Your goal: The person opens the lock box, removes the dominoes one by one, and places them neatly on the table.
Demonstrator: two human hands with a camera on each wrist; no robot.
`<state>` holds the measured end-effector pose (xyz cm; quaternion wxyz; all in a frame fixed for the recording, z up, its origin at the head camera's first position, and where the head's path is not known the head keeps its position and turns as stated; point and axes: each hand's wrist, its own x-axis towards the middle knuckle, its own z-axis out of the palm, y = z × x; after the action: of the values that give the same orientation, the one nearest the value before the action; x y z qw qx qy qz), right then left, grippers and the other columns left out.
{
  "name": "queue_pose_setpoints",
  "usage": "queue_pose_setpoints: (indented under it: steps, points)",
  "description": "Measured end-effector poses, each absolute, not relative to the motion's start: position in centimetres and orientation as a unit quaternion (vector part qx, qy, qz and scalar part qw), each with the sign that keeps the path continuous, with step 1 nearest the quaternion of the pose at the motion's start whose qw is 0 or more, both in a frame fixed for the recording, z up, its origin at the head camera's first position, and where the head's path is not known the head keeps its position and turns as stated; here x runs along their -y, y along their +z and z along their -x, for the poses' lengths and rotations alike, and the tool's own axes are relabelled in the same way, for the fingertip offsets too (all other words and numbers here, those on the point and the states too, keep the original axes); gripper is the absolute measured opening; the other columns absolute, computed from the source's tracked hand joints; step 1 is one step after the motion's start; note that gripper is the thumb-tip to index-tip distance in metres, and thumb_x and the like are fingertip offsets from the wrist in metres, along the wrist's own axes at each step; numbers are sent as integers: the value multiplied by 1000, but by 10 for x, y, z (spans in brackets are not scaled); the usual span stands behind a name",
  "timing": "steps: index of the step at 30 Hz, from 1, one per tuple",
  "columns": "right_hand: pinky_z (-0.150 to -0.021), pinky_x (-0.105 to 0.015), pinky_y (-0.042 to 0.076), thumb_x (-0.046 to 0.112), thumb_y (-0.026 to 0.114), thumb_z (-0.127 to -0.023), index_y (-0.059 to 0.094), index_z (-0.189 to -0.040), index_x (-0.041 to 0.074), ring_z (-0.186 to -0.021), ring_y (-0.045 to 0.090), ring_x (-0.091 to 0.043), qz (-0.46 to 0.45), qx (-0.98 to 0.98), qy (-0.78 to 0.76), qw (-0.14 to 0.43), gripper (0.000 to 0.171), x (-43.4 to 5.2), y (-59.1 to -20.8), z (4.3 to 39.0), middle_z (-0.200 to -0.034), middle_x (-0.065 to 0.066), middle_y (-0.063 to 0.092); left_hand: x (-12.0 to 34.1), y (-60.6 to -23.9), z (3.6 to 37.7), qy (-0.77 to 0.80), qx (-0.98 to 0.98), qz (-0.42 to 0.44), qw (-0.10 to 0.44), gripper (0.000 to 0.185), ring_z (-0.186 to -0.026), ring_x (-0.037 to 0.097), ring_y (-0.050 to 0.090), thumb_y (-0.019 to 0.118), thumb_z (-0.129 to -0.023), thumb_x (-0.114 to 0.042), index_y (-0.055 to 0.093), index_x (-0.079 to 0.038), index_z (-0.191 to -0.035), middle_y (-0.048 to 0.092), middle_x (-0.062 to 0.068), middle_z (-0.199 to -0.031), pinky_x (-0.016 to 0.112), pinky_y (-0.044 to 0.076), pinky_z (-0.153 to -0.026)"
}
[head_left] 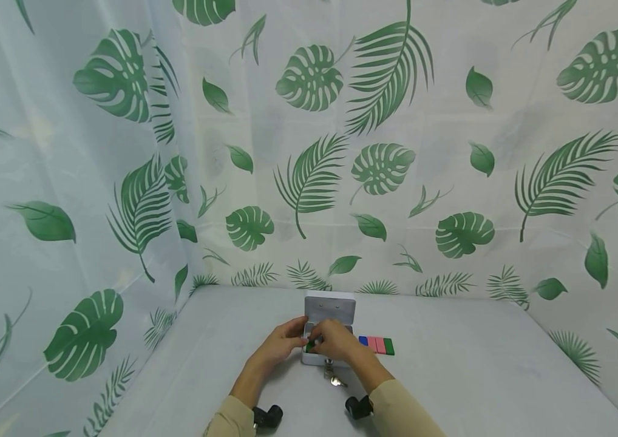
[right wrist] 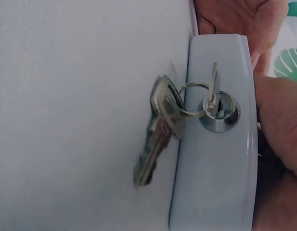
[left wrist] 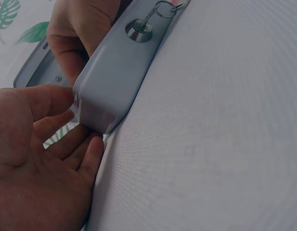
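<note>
A small light-grey metal cash box (head_left: 314, 359) stands on the table with its lid (head_left: 331, 308) raised at the back. My left hand (head_left: 278, 346) is at the box's left end; in the left wrist view its thumb and loosely bent fingers touch the corner. Reaching over the front rim, my right hand (head_left: 333, 340) has its fingers down inside the box, so their tips are hidden. A green piece (head_left: 310, 346) shows beside those fingers; whether they pinch it is unclear. One key sits in the front lock (right wrist: 220, 115), and a second key (right wrist: 155, 139) hangs from its ring.
Just right of the box lies a row of flat coloured blocks (head_left: 377, 345), blue, pink and green. The white table (head_left: 451, 364) meets leaf-printed curtains (head_left: 396, 243) at the back and left. Black devices (head_left: 359, 406) are strapped to both wrists.
</note>
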<state>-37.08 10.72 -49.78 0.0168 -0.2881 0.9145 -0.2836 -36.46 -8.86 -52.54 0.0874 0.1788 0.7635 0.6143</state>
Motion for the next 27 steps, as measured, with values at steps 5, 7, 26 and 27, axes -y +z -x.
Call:
queue_pose_setpoints:
  steps: [5,7,26,27]
  points:
    - [-67,-25,49,5,84,-84,83,-97,9,-78,56,-12,281,-915,-288,6,14,-106,-500,370,-92,0,76,88,-526,366,615,-763,-178,88,62,-148,44,43,65,-95,-8,48,-5,-155,48,21,-159,62,36,-120]
    - [-70,-27,53,6,84,-84,83,-100,9,-81,59,-13,283,-915,-289,2,16,-106,-501,370,-95,-2,78,89,-527,366,616,-763,-176,89,61,-149,43,43,65,-96,-8,48,-5,-154,48,21,-159,62,36,-121]
    - [-68,-25,50,8,79,-91,79,-108,9,-78,56,-11,280,-917,-283,-13,17,-113,-503,364,-98,-3,76,89,-528,368,619,-760,-178,92,61,-146,43,47,66,-96,-8,48,-6,-155,51,19,-157,63,37,-120]
    - [-66,-24,49,9,78,-91,79,-109,9,-76,55,-11,281,-916,-287,-15,18,-113,-503,363,-98,-3,75,89,-528,368,619,-760,-178,91,61,-146,43,47,66,-96,-8,48,-5,-155,51,19,-157,63,37,-120]
